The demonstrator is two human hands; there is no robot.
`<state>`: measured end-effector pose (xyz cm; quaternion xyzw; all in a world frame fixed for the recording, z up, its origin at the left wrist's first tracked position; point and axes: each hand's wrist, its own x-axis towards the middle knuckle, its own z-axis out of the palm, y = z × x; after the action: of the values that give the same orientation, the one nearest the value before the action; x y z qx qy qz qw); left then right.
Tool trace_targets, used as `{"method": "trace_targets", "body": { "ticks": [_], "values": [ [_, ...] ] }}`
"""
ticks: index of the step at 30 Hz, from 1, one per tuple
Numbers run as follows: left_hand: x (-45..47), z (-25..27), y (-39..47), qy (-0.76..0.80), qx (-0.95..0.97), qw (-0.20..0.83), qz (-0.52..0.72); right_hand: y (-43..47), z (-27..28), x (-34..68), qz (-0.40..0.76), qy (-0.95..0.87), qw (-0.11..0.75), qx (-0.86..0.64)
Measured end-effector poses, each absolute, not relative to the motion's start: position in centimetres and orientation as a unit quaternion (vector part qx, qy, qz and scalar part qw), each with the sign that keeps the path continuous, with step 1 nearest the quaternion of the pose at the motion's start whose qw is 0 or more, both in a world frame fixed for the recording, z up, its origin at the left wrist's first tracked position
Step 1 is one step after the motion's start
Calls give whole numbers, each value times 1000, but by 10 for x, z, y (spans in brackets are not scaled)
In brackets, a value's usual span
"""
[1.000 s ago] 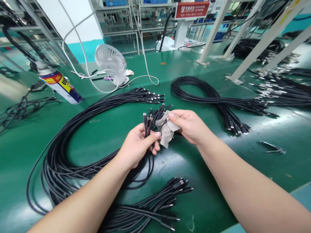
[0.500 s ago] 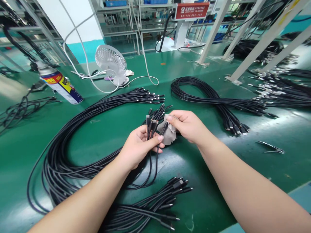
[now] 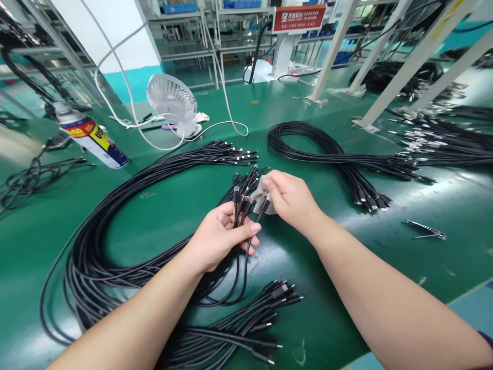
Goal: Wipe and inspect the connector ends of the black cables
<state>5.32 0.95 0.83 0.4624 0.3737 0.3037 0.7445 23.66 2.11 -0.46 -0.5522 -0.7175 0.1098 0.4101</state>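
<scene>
Several black USB cables (image 3: 236, 198) are pinched near their plugs in my left hand (image 3: 221, 234), which is closed round them. One plug (image 3: 265, 205) leans out to the right, against a grey cloth (image 3: 260, 191). My right hand (image 3: 288, 192) is closed on that cloth, just right of the plug; its fingertips are partly hidden behind the cloth. Under and left of my hands curves a large bundle of black cables (image 3: 90, 231). Its plug ends (image 3: 231, 154) lie beyond my hands, and another group of plugs (image 3: 283, 293) lies nearer to me.
A looped cable bundle (image 3: 308, 131) lies at the right, before more cables (image 3: 442, 139). Metal tweezers (image 3: 425, 229) rest on the green table (image 3: 385, 267). A spray can (image 3: 92, 136) and a white fan (image 3: 173, 103) stand at the back left. Slanted white posts (image 3: 396, 67) rise at the right.
My right hand with the cloth has drawn slightly away from the leaning plug, which now shows more. My left hand keeps its grip on the cables. The whole view has shifted a little.
</scene>
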Motion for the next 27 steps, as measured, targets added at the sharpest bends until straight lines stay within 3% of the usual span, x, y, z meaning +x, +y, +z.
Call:
{"method": "trace_targets", "body": {
  "ticks": [2, 4, 6, 8, 27],
  "values": [
    [51, 8, 9, 340, 476, 762, 278, 20, -2, 237, 210, -689, 441, -535],
    [48, 7, 8, 303, 481, 782, 257, 19, 1, 237, 383, -644, 456, -481],
    [46, 7, 7, 275, 473, 798, 253, 17, 3, 236, 535, -595, 438, -411],
    [45, 8, 7, 263, 471, 805, 247, 16, 5, 236, 603, -568, 419, -371],
    [52, 12, 8, 359, 427, 764, 324, 19, 2, 230, 556, -549, 450, -432]
  ]
}}
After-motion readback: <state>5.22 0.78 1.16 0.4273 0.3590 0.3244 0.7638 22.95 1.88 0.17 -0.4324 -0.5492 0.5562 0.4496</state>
